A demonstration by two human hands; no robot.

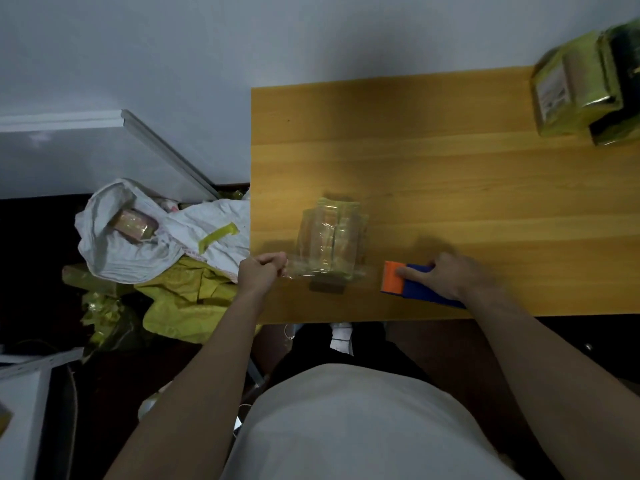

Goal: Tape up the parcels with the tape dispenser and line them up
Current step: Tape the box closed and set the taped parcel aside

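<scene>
Both forearms reach over the near edge of the wooden tabletop [450, 174], whose broad middle lies bare. Left hand [261, 271], curled at the left edge, pinches a clear tape strip [298, 270] running to the parcel [330, 240], a boxy, glossy, tape-wrapped shape near the front. Right hand [450, 275] grips the blue-and-orange tape dispenser [412, 284] flat by the front edge. Wrapped yellow-green parcels [585, 88] sit at the far right corner. Crumpled white sack [156, 233] lies on the floor.

Head view, steeply down, table [450, 174] close
</scene>
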